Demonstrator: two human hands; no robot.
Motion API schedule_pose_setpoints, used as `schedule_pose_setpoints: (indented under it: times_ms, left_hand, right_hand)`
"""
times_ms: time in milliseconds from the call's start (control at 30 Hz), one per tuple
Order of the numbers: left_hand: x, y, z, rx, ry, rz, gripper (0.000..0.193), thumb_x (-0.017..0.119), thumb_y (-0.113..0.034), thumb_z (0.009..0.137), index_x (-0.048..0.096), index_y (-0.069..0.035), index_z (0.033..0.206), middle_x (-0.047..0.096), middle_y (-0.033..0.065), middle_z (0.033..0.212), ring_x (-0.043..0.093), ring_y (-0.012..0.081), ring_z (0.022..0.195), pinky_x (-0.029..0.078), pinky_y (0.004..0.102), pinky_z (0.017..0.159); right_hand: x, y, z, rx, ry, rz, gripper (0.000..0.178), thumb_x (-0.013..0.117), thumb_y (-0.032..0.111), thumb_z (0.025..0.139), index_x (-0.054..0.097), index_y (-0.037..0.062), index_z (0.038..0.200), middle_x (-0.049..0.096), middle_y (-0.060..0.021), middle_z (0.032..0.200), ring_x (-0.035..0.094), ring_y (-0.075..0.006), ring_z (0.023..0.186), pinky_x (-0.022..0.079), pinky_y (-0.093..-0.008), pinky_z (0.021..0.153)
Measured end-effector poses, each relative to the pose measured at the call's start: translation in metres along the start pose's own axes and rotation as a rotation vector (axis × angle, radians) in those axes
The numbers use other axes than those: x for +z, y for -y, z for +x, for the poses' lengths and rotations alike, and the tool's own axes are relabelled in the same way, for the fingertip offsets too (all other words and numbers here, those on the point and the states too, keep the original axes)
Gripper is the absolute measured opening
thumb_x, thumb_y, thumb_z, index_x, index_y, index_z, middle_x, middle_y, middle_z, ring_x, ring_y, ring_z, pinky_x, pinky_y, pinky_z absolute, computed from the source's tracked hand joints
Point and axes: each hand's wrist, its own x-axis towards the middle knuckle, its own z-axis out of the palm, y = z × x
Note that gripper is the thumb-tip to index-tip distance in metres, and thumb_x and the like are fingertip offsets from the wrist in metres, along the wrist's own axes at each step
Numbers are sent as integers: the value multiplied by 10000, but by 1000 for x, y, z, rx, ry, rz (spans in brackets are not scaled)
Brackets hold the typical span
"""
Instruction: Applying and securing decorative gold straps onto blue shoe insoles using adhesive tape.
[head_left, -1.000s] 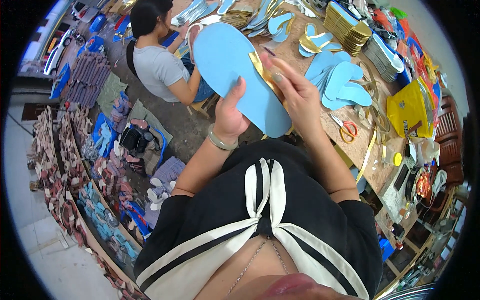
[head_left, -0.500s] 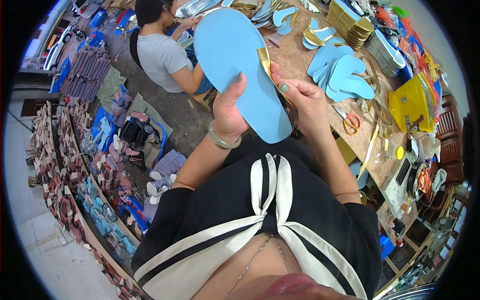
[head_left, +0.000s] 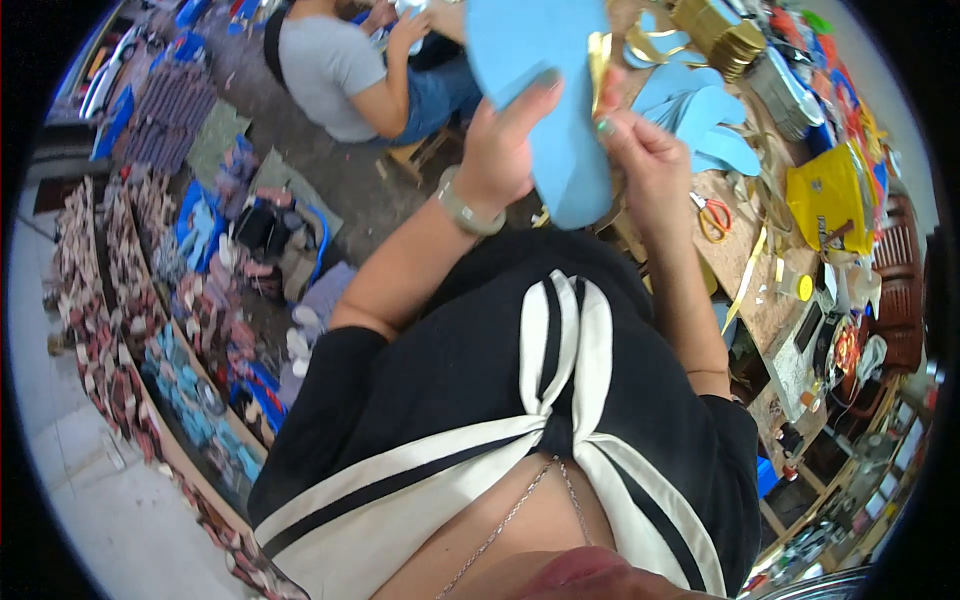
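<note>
Both hands, with the work they hold, sit higher and further right in the frame than half a second ago. At upper centre, the left hand (head_left: pixel 497 150) grips a light-blue, flat, shoe-shaped sole (head_left: pixel 577 150), thumb across its face, other fingers hidden behind; this seems to steady it while leaving the right edge free. Along that edge lies a narrow, shiny gold strip (head_left: pixel 599 60), its lower part pinched by the right hand (head_left: pixel 648 155), apparently keeping it against the sole. Further right, loose light-blue flat soles (head_left: pixel 700 105) overlap on the bench, probably for easy reach, with orange-handled metal scissors (head_left: pixel 713 218) below them.
</note>
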Motion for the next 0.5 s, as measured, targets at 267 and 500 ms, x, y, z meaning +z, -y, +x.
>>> schedule_pose_setpoints:
  times_ms: [267, 500]
  left_hand:
    - [-42, 15, 9, -81, -127, -150, 353, 473, -186, 936, 492, 36, 1209, 590, 161, 1146, 599, 240, 1011, 487, 361, 886]
    - [-51, -1, -3, -133, -237, -247, 251, 578, -92, 873, 563, 10, 1103, 621, 92, 1025, 621, 187, 885, 507, 322, 772]
  right_hand:
    - [9, -18, 35, -189, 140, -528, 162, 600, 145, 880, 624, -10, 839, 550, 22, 696, 478, -56, 633, 390, -212, 565]
    - [26, -26, 53, 17, 199, -246, 219, 607, 214, 883, 650, 16, 801, 560, 23, 608, 509, -38, 527, 393, -200, 478]
